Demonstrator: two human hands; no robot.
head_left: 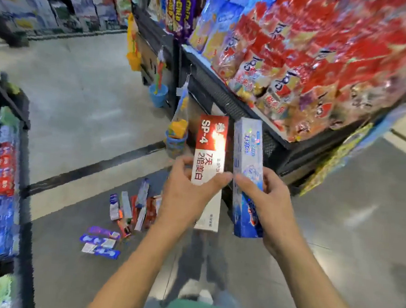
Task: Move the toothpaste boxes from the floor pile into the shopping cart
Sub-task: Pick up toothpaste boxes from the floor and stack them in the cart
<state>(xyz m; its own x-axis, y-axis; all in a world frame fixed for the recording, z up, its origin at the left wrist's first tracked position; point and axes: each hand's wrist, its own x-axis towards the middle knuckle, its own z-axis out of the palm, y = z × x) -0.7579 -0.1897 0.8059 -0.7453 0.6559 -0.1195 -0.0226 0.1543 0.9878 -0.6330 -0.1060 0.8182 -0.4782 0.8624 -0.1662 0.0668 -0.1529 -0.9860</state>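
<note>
A: What fills the upper right?
B: A black metal shelf rack [231, 102] loaded with red snack bags [311, 72], and purple and blue packets [184, 3] stacked behind them.
A: And at that rack's near end?
B: Two small blue plastic buckets [158, 95] hang off it, each holding colourful toys, blurred.
A: The left edge?
B: A dark shelf unit [24, 186] with blue and red cartons.
A: Underneath?
B: Grey tiled floor [79, 92] crossed by a dark strip [96, 168].

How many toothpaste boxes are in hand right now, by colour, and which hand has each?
Red-and-white box, held by left hand: 1
Silver-blue box, held by right hand: 1
Total in hand: 2
More lie in the floor pile, too blurred to count.
</note>
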